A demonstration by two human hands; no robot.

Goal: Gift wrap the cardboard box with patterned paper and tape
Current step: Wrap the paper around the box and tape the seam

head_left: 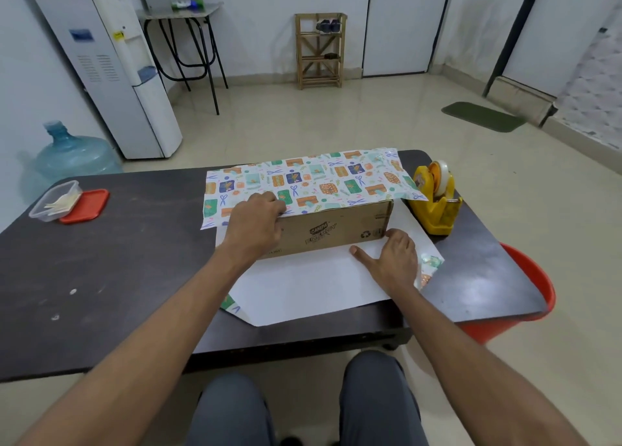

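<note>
A brown cardboard box [336,230] lies on a sheet of patterned paper [303,179] on the dark table [111,260]. The far part of the sheet is folded over the box top, pattern side up. The near part lies flat, its white underside [303,287] facing up. My left hand [255,223] presses the folded paper down at the box's near left top edge, fingers curled over it. My right hand [390,260] rests flat on the white paper beside the box's near right corner. A yellow tape dispenser [436,200] stands to the right of the box.
A clear plastic container [55,200] with a red lid [85,206] beside it sits at the table's left end. A red bucket [518,311] stands on the floor at the table's right end. A water jug [72,156] and a dispenser [111,65] are behind on the left.
</note>
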